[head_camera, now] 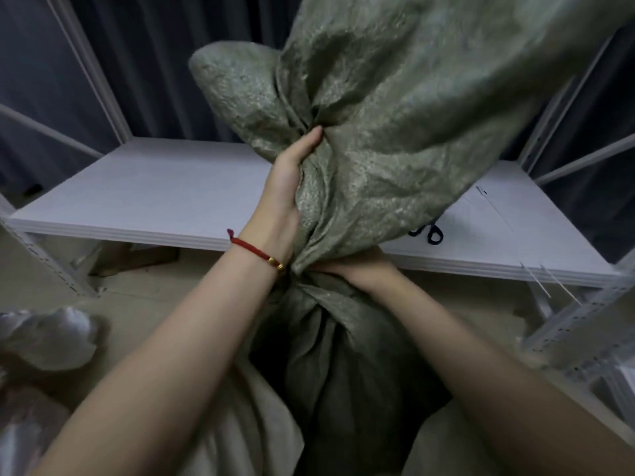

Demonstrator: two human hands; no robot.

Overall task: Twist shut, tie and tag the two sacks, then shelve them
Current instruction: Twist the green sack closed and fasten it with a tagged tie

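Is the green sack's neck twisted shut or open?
Twisted shut: the sack gathers to a tight neck in the right hand; no tie shows.

**Sack before the shelf, second sack off to the left**

The sack (378,166) stands in the middle, in front of the shelf board (154,190), with its loose top rising rightward over the board. The right hand (360,269) grips its neck, and the left hand (292,180) grips the top just above. Scissors (433,234) lie on the board, partly behind the sack. Thin ties (563,286) overhang the board's front right edge. The second sack (51,338) lies on the floor, far left.
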